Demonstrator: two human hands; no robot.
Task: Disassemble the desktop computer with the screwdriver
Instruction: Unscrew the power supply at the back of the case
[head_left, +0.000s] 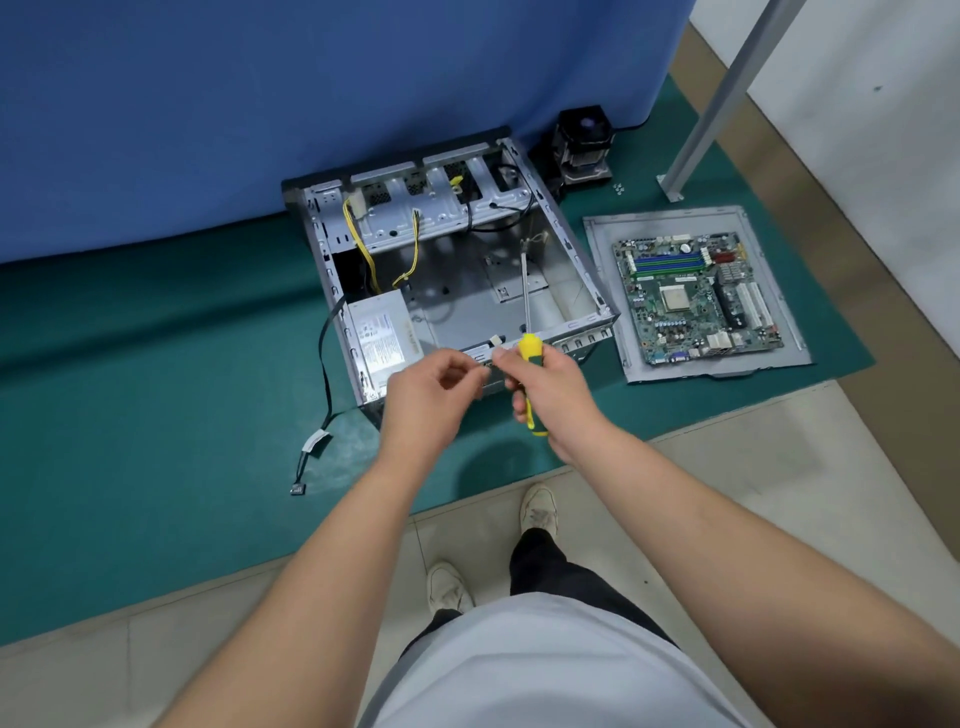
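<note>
Yellow-handled screwdriver (529, 358) clenched in right hand (550, 395), left hand (431, 389) fingertips pinching something small mid-frame, likely a freed screw.

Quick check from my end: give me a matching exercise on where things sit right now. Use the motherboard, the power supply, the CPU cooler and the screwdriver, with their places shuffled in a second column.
Things:
1. motherboard
2. power supply
3. CPU cooler
4. screwdriver

Places:
A. held in the right hand, shaft pointing into the case
B. on the grey side panel, right of the case
C. on the green mat behind the case's far right corner
D. inside the case, near left corner

Pairs: 1-B, 2-D, 3-C, 4-A
</note>
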